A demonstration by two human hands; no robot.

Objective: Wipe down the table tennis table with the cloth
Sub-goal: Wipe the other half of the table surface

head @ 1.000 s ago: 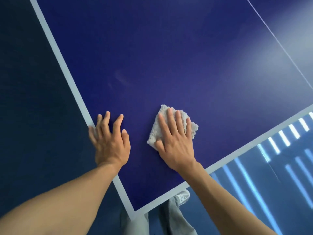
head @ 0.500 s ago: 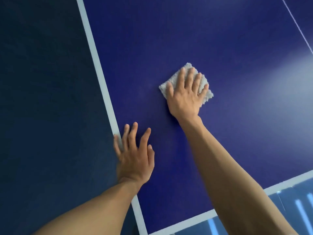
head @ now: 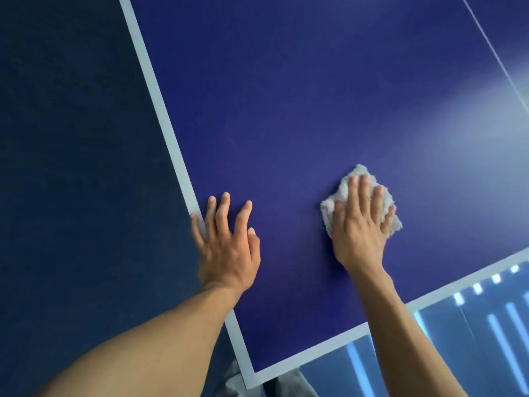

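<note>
Since half a second ago, the right hand (head: 362, 227) and the cloth (head: 328, 214) come back down the table (head: 286, 96). They were high above the left hand (head: 226, 247). Now they sit almost level with it, right of the middle of the frame.

The right hand lies flat on the cloth with its fingers straight and a little apart, and it presses the cloth onto the blue top. The cloth is small, gray and fluffy. Bits of it stick out past the fingers and the thumb.

The left hand lies flat on the table too, with its fingers spread and nothing in it. Its little finger rests on the white line (head: 160, 110) along the table's left side. The two hands are apart, with bare blue table between them.

Dark floor (head: 57, 138) fills the left of the frame. Shiny floor (head: 486, 353) with bright stripes shows at the lower right. Gray trousers (head: 232, 379) peek out at the bottom, by the table's corner.
</note>
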